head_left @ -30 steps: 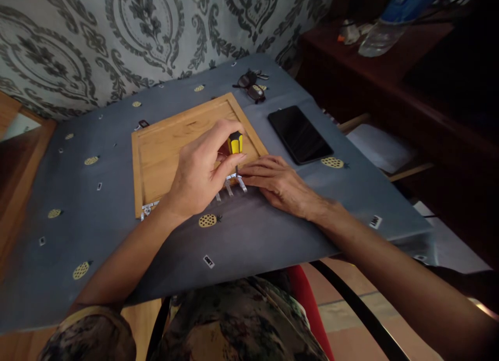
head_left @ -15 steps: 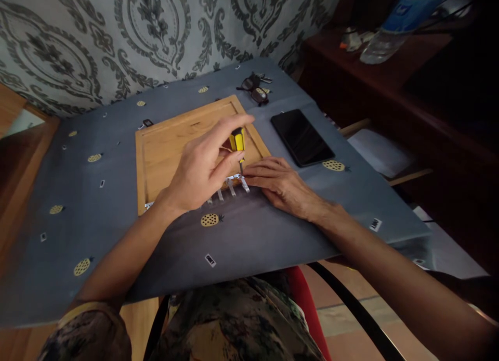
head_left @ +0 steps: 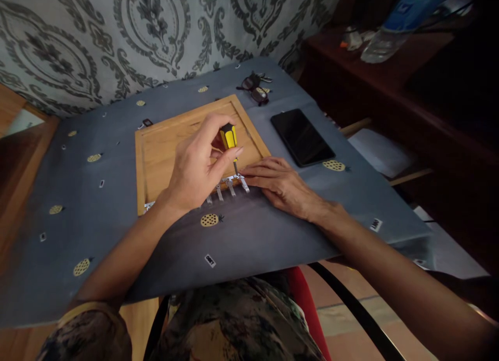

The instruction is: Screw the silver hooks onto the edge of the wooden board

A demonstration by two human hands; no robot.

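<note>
My left hand (head_left: 195, 160) is closed around the yellow and black handle of a screwdriver (head_left: 229, 136). Its shaft points down, with the tip at a metal hook rail (head_left: 231, 180) along the near edge of a framed wooden board (head_left: 171, 142). Several metal hooks stick out from the rail toward me; my left hand and wrist hide part of it. My right hand (head_left: 283, 187) lies with fingers stretched out over the board's near right corner, fingertips at the right end of the rail. Whether a screw sits under the tip is too small to tell.
Right of the board lies a black phone (head_left: 302, 137). Dark glasses (head_left: 255, 88) are behind it, beside a metal clip. A blue pineapple-print cloth (head_left: 171, 267) covers the table. A plastic bottle (head_left: 393, 33) stands on a dark red surface at upper right.
The screwdriver handle has shifted a little left and tilted, and my left index finger has curled down over its top. My right hand has stayed nearly still.
</note>
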